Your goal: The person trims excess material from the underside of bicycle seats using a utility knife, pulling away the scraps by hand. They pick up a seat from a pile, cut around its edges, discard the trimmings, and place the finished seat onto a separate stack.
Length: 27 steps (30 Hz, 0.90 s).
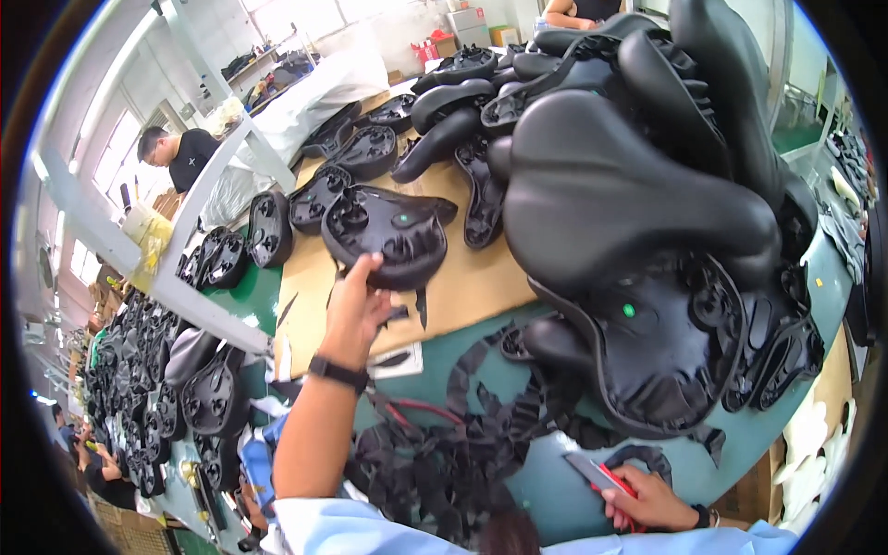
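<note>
An upturned black bicycle saddle [388, 231] lies on a cardboard sheet, its hollow underside facing up. My left hand [356, 305] is at the near rim of that saddle, one finger up against its edge and the other fingers loosely apart. Beside these fingers, a dark strip [422, 308] sticks out below the rim. Lower right, my right hand [647, 504] is closed round a red-handled utility knife [606, 476], its blade pointing up and left over the green tabletop.
Black saddles [629, 185] are heaped high on the right; several more lie on the cardboard [481, 291]. Black offcuts [416, 462] and red-handled pliers [416, 407] cover the near table. A white metal frame [208, 305] stands left. Behind it, a person [185, 157] bends forward.
</note>
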Tool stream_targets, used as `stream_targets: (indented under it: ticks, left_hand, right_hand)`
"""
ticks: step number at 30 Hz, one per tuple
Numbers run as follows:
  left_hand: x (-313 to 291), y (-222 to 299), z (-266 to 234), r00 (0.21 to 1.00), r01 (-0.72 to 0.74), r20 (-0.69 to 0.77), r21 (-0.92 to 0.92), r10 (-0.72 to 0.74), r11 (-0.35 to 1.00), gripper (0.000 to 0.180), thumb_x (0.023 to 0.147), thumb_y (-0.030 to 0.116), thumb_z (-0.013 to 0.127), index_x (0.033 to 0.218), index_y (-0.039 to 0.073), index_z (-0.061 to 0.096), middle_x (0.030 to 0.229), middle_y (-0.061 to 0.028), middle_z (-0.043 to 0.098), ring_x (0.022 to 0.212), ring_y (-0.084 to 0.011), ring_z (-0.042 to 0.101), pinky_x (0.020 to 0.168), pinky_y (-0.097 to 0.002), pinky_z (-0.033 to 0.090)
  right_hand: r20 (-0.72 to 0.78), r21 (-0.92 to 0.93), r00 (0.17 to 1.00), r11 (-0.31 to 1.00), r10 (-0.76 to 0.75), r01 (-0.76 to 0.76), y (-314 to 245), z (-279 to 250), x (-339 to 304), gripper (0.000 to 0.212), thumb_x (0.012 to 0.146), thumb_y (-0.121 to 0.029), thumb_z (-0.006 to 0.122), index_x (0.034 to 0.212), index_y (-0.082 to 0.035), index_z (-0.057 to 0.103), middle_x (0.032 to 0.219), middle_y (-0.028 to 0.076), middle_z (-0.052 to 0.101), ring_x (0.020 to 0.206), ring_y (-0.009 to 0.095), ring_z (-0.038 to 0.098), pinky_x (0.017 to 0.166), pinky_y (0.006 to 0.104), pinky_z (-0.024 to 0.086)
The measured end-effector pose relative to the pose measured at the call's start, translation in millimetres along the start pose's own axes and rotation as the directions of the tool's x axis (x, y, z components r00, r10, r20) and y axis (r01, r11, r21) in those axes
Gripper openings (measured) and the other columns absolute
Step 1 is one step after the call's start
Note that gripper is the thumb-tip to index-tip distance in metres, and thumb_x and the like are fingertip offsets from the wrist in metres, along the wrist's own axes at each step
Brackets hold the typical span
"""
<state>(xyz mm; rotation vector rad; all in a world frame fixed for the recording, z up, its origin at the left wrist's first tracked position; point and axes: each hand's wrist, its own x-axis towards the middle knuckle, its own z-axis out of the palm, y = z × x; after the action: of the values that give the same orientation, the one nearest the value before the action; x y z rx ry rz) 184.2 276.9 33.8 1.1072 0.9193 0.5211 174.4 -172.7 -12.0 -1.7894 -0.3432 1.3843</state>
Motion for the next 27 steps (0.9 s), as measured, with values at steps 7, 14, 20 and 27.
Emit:
stream_targets:
  ticks: [7,14,20,27]
  left_hand:
    - [-243.0,-93.8,-31.8,0.976,0.218,0.051,-0.195,-0.212,0.956,0.024,0.085,0.021,0.065,0.102,0.005,0.06,0.091,-0.0052,0.065,0.074,-0.0166,0.063,0.069,-0.0303,0.052]
    - [-368.6,-202.7,-15.1,0.909,0.411,0.23,-0.355,-0.348,0.84,0.01,0.091,0.013,0.06,0.099,0.007,0.063,0.097,-0.0042,0.066,0.081,-0.0217,0.065,0.077,-0.0347,0.052]
    - [-352.3,-181.9,-81.8,0.982,0.189,0.088,-0.446,-0.167,0.875,0.032,0.092,0.008,0.053,0.123,-0.001,0.054,0.114,-0.0132,0.063,0.097,-0.0185,0.062,0.09,-0.0334,0.047]
    - [-338.8,-145.7,-58.6,0.959,0.279,0.052,0.0,-0.279,0.96,0.048,0.084,0.027,0.068,0.116,-0.003,0.048,0.102,-0.0118,0.059,0.086,-0.0173,0.062,0.074,-0.029,0.053]
  right_hand:
    - [-0.271,-0.147,0.793,0.838,-0.546,0.526,-4.6,27.2,-8.0,0.037,0.087,-0.022,0.066,0.114,-0.003,0.047,0.083,0.004,0.065,0.055,0.007,0.054,0.052,0.0242,0.045]
    - [-0.383,-0.104,0.766,0.848,-0.516,0.519,-3.7,44.8,-4.0,0.051,0.081,-0.025,0.072,0.119,-0.004,0.045,0.082,0.004,0.058,0.06,0.01,0.056,0.054,0.0262,0.046]
    - [-0.09,-0.115,0.823,0.827,-0.561,0.551,2.4,2.3,-18.5,0.052,0.079,-0.021,0.073,0.122,-0.006,0.048,0.085,0.002,0.059,0.067,0.011,0.058,0.062,0.0256,0.048]
    - [0.181,-0.453,0.573,0.449,-0.799,0.77,0.1,-4.1,-24.7,0.053,0.085,-0.017,0.067,0.131,-0.003,0.044,0.112,0.017,0.063,0.097,0.031,0.064,0.077,0.0342,0.051]
